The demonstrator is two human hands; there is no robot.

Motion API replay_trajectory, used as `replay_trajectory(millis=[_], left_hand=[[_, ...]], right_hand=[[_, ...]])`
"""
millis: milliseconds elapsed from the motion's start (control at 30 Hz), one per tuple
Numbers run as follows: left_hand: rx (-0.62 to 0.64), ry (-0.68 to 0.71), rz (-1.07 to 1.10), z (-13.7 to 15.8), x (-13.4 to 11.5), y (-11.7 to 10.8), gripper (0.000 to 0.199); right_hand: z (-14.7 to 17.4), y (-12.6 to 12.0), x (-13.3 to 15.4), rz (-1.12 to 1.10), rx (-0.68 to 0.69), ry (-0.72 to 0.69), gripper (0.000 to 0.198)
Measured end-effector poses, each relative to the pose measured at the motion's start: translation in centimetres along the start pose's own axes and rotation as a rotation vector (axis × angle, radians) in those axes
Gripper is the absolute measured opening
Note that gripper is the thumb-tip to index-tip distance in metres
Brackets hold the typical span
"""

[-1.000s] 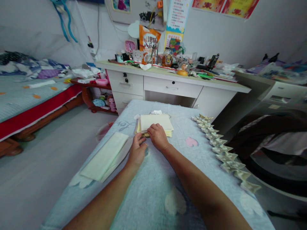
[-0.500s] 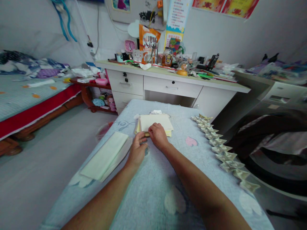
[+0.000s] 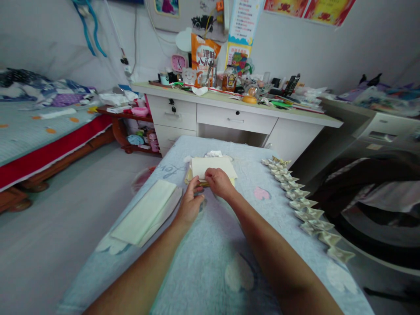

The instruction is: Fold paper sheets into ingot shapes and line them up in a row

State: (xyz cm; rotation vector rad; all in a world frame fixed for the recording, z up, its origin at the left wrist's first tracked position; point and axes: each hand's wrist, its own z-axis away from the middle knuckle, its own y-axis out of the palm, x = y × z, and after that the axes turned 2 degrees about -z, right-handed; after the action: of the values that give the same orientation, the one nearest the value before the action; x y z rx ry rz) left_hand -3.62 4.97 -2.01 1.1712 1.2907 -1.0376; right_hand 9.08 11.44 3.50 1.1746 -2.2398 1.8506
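A stack of cream paper sheets [image 3: 210,164] lies near the far end of the cloth-covered table, with yellowish layers showing at its near edge. My right hand [image 3: 221,182] is closed in a pinch at the near edge of the top sheet; its fingers hide what lies just beneath them. Beside it, my left hand [image 3: 190,204] rests with thumb and fingers apart, its fingertips at the stack's near left corner. Pale green folded papers [image 3: 146,213] lie to the left of my left forearm. Folded paper pieces [image 3: 302,204], several of them, form a row along the right side.
A blue patterned cloth [image 3: 210,262] covers the table. Behind it stands a white desk [image 3: 236,119] crowded with jars, a snack bag [image 3: 205,57] and a pink clock [image 3: 178,63]. To the right is a front-loading washing machine [image 3: 380,131]; a bed [image 3: 42,127] is at the left.
Both hands have shifted very slightly to the right along the stack's near edge. The papers and the folded row look unchanged.
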Motion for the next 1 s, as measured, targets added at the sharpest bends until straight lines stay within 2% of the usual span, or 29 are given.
replay_trajectory(millis=[200, 333, 467, 567, 833, 1000], left_hand=[[-0.029, -0.007, 0.035, 0.1, -0.1, 0.1, 0.070], [-0.014, -0.018, -0.030, 0.4, -0.5, 0.1, 0.058], [0.013, -0.091, -0.064, 0.6, -0.8, 0.1, 0.060], [0.001, -0.117, -0.046, 0.4, -0.7, 0.0, 0.064], [0.059, -0.042, 0.174, -0.4, -0.7, 0.0, 0.058], [0.128, -0.031, 0.313, -0.4, -1.2, 0.0, 0.068]], right_hand=[[0.4, -0.9, 0.2, -0.089, -0.016, 0.083, 0.009], [0.5, -1.0, 0.0, -0.188, -0.055, 0.122, 0.006], [0.8, -1.2, -0.1, -0.300, -0.139, 0.083, 0.006], [1.6, -1.7, 0.1, -0.366, -0.145, 0.008, 0.007], [6.1, -3.8, 1.3, -0.451, -0.018, -0.088, 0.009], [10.0, -6.2, 1.7, -0.601, -0.039, -0.005, 0.014]])
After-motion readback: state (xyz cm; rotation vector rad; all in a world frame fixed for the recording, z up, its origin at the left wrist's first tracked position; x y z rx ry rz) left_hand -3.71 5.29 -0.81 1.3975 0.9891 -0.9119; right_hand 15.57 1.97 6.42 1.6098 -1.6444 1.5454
